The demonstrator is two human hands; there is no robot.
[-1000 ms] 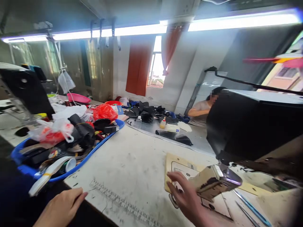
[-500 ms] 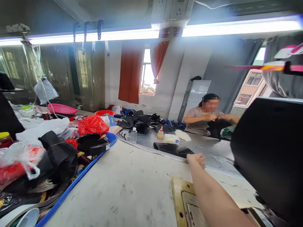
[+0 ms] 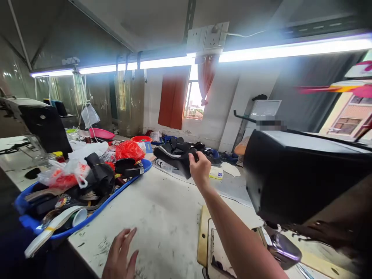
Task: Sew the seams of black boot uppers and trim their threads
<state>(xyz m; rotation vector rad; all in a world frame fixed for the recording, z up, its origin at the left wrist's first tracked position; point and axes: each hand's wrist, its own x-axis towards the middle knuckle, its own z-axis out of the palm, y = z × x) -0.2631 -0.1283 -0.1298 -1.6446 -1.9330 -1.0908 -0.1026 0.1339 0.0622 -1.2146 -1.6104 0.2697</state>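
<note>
My right hand (image 3: 200,168) is stretched out over the far side of the white table (image 3: 162,209). Its fingers are closed on the end of a black, leather-like piece (image 3: 182,162), which hangs raised and slightly blurred to the left of the hand. What exactly the piece is I cannot tell. Low in the picture, my left hand (image 3: 120,254) hovers over the near part of the table with its fingers apart and nothing in them.
Close on the right looms the black sewing machine head (image 3: 290,178), partly hiding a co-worker (image 3: 240,149). A blue basin (image 3: 107,207) of black pieces, bags and straps fills the left side. A tissue pack (image 3: 216,173) lies on the grey table beyond.
My right hand has taken hold of the black piece on the far table and lifted it leftward. My left hand has come into view. The view has turned, showing more of the basin.
</note>
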